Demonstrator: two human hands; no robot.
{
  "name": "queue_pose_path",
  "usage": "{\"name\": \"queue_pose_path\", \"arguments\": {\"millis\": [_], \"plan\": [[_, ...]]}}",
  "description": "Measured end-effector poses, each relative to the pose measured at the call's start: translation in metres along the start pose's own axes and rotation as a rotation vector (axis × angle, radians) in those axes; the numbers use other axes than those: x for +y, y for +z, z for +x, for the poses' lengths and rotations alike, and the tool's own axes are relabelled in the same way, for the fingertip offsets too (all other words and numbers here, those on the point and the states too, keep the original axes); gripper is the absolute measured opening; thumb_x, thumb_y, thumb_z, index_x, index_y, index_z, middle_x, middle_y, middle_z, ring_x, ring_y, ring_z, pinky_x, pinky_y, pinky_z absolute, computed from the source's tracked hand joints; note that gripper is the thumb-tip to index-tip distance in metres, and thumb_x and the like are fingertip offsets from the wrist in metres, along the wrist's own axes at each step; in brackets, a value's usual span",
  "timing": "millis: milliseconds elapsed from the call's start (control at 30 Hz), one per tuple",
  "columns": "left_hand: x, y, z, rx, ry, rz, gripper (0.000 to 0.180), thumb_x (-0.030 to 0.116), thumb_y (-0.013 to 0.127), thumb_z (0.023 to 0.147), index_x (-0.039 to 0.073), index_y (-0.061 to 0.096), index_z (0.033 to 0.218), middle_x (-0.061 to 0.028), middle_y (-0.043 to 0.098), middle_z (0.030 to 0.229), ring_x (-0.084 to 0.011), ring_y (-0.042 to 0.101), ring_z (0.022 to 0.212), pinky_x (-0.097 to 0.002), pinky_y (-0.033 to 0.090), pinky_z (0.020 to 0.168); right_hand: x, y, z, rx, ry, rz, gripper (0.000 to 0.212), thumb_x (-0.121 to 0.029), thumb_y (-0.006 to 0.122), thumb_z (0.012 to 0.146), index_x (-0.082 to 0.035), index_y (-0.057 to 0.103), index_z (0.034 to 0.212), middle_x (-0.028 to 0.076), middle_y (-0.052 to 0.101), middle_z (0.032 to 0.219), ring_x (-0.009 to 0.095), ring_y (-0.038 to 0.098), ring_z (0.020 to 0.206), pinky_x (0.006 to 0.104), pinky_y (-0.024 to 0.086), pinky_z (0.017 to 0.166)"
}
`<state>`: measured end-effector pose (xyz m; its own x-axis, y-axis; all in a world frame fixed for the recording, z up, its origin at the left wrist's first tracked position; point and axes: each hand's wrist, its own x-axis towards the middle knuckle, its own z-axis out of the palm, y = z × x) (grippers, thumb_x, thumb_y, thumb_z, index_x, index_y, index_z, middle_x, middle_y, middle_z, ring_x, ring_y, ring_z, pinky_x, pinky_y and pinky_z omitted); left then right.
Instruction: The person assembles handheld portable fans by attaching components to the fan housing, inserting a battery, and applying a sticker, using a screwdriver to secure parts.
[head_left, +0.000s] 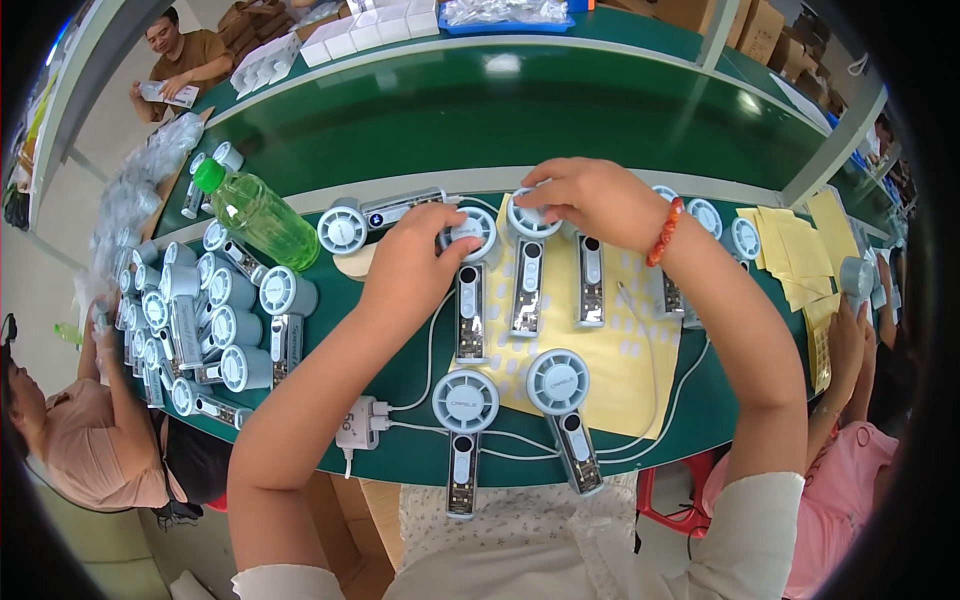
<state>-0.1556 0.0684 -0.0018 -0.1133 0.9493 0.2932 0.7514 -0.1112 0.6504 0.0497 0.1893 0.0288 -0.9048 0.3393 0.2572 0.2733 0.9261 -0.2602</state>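
My left hand [418, 252] has its thumb and fingers around the round head of a handheld fan [471, 315], pale blue with a clear handle. Beside it, my right hand [608, 205] curls its fingers over the head of a second handheld fan [526, 290]. Both fans lie with their handles toward me. A third fan [591, 285] lies to the right, its head hidden under my right wrist. Closer to me, two more fans [466, 402] [558, 382] lie face up near the table's front edge. A yellow sheet [635, 365] with pale marks lies beneath several fans.
On the left, many fans [237, 325] are heaped beside a green bottle [262, 218]. A white charger [360, 425] with white cables sits at the front edge. Yellow sheets [790, 245] lie at right. Other people sit at both sides; one stands at the far left.
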Motion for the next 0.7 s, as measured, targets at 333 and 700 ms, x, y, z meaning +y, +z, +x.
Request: {"name": "queue_pose_path", "arguments": {"millis": [333, 700], "plan": [[-0.006, 0.001, -0.002, 0.054, 0.071, 0.012, 0.027, 0.009, 0.069, 0.074, 0.001, 0.059, 0.098, -0.0119, 0.06, 0.102, -0.0207, 0.06, 0.084, -0.0274, 0.051, 0.073, -0.005, 0.006, 0.0, 0.082, 0.062, 0.124, 0.024, -0.009, 0.066, 0.07, -0.002, 0.058, 0.092, 0.009, 0.055, 0.107, 0.029, 0.054, 0.095, 0.0355, 0.046, 0.08], [-0.002, 0.0, -0.005, 0.081, 0.132, 0.047, 0.025, 0.01, 0.068, 0.073, 0.0, 0.059, 0.093, -0.0108, 0.059, 0.108, -0.0266, 0.058, 0.093, -0.0311, 0.048, 0.074, -0.032, 0.022, -0.005, 0.306, 0.134, -0.277, 0.03, -0.026, 0.065, 0.072, 0.0, 0.059, 0.087, 0.008, 0.055, 0.103, 0.023, 0.052, 0.094, 0.0355, 0.036, 0.087]]}}
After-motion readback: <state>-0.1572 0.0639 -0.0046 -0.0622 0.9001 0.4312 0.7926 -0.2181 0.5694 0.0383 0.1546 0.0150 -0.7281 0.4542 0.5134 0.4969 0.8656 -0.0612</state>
